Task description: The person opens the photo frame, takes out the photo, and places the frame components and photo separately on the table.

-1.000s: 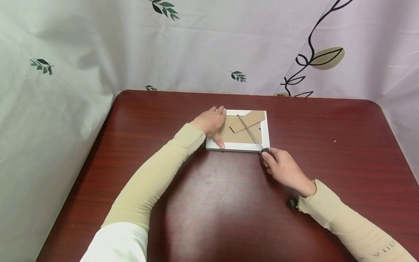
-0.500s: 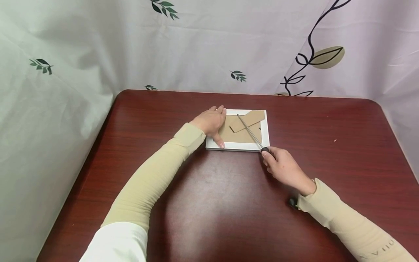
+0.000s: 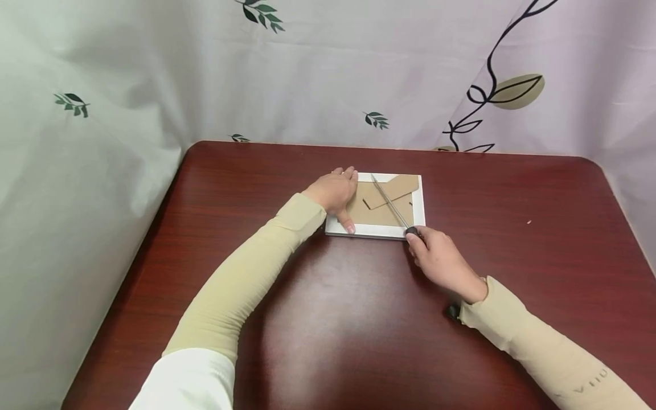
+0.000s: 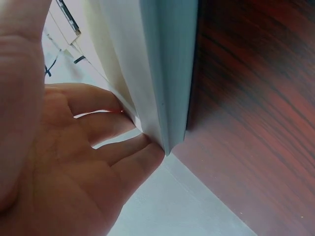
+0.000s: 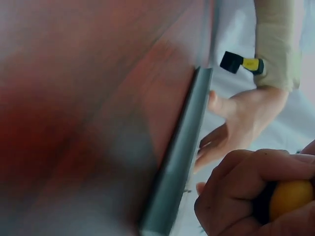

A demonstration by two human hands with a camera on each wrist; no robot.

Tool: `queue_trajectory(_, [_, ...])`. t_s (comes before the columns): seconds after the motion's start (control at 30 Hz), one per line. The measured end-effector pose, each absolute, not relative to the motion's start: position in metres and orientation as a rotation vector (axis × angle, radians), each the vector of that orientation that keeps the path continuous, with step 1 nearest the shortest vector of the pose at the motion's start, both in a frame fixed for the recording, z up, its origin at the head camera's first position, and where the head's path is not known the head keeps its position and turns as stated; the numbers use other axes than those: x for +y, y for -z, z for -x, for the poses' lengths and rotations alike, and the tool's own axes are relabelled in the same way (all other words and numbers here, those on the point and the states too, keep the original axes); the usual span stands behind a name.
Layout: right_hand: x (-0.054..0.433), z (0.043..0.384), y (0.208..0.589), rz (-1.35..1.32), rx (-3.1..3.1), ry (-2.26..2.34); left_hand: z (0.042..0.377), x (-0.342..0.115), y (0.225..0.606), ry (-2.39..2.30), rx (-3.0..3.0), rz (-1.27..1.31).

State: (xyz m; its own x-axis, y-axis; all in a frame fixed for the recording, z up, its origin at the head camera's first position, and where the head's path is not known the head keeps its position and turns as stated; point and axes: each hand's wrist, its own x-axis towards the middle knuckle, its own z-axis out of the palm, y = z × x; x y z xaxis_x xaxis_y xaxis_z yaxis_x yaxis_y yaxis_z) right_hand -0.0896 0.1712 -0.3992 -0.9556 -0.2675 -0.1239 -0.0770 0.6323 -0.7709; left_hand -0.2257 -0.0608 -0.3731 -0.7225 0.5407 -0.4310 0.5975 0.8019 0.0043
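Note:
A white picture frame (image 3: 379, 230) lies with its back up, showing a brown backing board (image 3: 379, 216) and a brown stand flap (image 3: 402, 187) set aslant on it. My left hand (image 3: 335, 195) rests over the frame's left side, thumb spread toward the near edge and fingers extended to the far one. In the left wrist view, those fingers lie against the frame's side (image 4: 157, 73). My right hand (image 3: 442, 259) grips a screwdriver (image 3: 393, 207) by its handle at the near right corner. Its shaft crosses the board diagonally, tip over the far white border. The handle's end (image 5: 291, 199) is yellow.
The frame lies on a dark red wooden table (image 3: 512, 239) with rounded far corners. Behind it hangs a pale curtain (image 3: 318, 74) with a leaf print. A small light speck (image 3: 529, 222) lies on the tabletop at the right.
The screwdriver's tip has shifted from the board's far edge onto the far white border, and my right hand has moved slightly left and away. My left hand keeps its place on the frame.

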Motion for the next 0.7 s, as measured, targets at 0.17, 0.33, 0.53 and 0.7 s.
queue_trajectory(0.17, [0.169, 0.088, 0.394, 0.323, 2.719, 1.171, 0.225, -0.056, 0.369, 0.162, 2.575, -0.827])
queue_trajectory(0.33, [0.173, 0.084, 0.392, 0.243, 2.735, 1.179, 0.224, -0.060, 0.369, 0.175, 2.574, -0.782])
queue_trajectory(0.53, [0.179, 0.078, 0.393, 0.229, 2.840, 1.130, 0.224, -0.064, 0.372, 0.161, 2.571, -0.818])
queue_trajectory(0.7, [0.182, 0.074, 0.391, 0.195, 2.800, 1.177, 0.224, -0.065, 0.373, 0.089, 2.536, -0.851])
